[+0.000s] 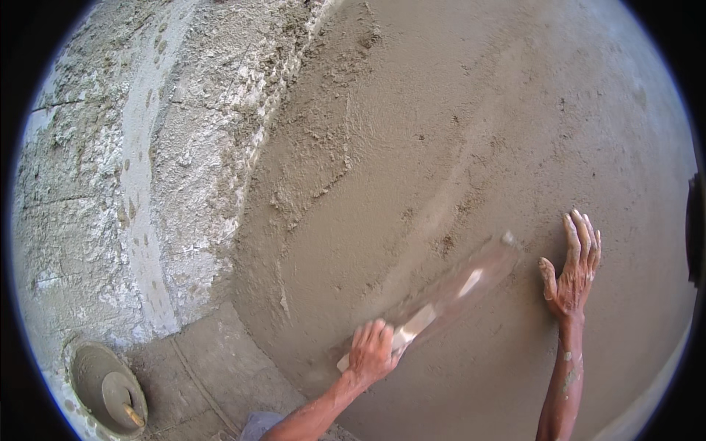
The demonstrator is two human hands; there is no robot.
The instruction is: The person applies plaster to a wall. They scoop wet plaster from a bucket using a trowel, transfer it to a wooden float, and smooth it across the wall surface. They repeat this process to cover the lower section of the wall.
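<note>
My left hand is closed around the handle of a long plastering float, which lies slanting across the wet grey plaster and is blurred toward its upper right end. To the right, my right hand is open against the plastered surface, fingers stretched upward and smeared with grey mortar, as is the forearm below it.
At the left is a rougher, whitish wall section with a smooth vertical mortar strip. A mortar-coated basin sits at the lower left, holding a wooden-handled trowel. Grey floor shows along the bottom.
</note>
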